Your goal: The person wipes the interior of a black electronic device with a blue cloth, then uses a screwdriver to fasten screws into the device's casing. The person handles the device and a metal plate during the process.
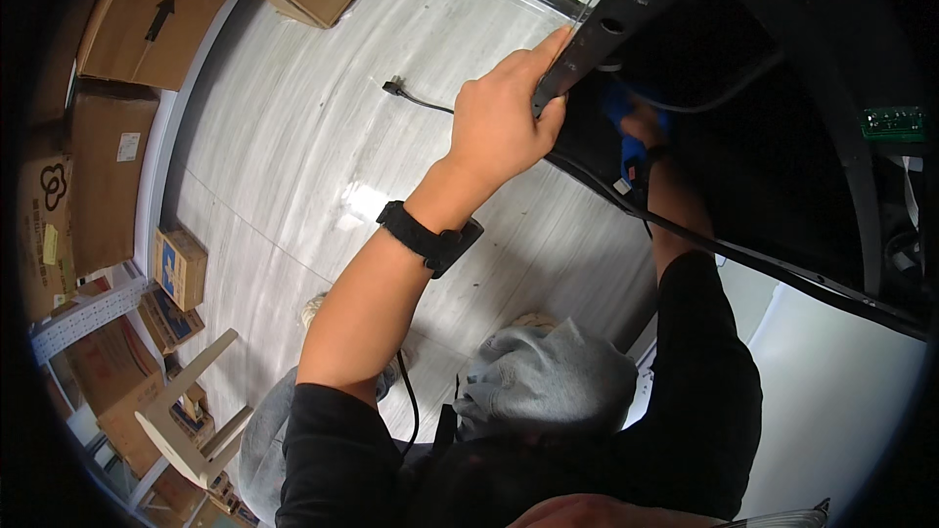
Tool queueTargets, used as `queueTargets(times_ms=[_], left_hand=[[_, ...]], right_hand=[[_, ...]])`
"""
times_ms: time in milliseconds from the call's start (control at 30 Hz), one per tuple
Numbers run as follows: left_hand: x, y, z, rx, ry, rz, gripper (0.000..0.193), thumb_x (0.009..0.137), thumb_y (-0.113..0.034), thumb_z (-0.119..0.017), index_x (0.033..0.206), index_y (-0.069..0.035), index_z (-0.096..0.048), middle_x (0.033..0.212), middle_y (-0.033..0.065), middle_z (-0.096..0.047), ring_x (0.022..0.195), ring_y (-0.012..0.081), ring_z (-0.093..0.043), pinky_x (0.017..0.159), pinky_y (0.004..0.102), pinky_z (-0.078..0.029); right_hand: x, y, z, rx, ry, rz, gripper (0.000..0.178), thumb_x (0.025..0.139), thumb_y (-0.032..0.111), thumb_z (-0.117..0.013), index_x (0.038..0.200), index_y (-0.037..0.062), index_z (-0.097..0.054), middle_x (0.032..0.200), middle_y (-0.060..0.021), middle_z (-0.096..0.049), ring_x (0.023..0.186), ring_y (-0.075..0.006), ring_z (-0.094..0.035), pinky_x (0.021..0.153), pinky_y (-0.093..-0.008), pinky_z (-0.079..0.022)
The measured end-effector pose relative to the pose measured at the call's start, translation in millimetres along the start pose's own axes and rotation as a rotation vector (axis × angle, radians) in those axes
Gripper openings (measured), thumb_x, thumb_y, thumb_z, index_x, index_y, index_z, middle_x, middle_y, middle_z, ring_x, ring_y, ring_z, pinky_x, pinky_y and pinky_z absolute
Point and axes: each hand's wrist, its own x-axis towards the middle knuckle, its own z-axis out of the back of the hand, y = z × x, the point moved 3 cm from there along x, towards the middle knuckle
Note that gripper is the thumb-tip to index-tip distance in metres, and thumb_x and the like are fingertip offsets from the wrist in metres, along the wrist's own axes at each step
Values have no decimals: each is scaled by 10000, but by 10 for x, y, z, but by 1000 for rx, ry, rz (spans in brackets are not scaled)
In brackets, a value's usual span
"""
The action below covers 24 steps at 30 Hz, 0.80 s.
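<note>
One hand braced the black panel while the other worked inside it.

The left hand point(504, 122), toward twelve o'clock, had its fingers point(548, 103) closed around the edge of the black panel point(626, 0), the thumb lying along the edge. The right hand point(641, 127), at about one o'clock, reached into the dark inside near something blue point(621, 112); its grip could not be told. The step seemed to be holding the panel steady, and the next move probably needed a firm left grip.
</note>
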Motion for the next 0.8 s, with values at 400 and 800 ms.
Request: queueTargets(times_ms=[400, 800], left_hand=[[-4, -17, 65, -16, -27, -47, 265, 753, -70, -686, 1011, -56, -628, 823, 113, -641, 644, 250, -639, 614, 310, -538], [0, -9, 11, -4, -49, -51, 274, 750, -73, -682, 1018, -46, -629, 833, 118, -652, 660, 261, -651, 620, 322, -546]], right_hand=[[152, -69, -17, -67, -39, 222, 1025, 468, -5, -642, 1449, 154, -390, 1344, -199, -509, 1260, -309, -473, 1003, -394, -417], [-455, 315, -284, -316, -42, -19, 677, 801, 263, -623, 1437, 210, -397, 1479, -159, -353, 1339, -349, -360, 1108, -430, -308]])
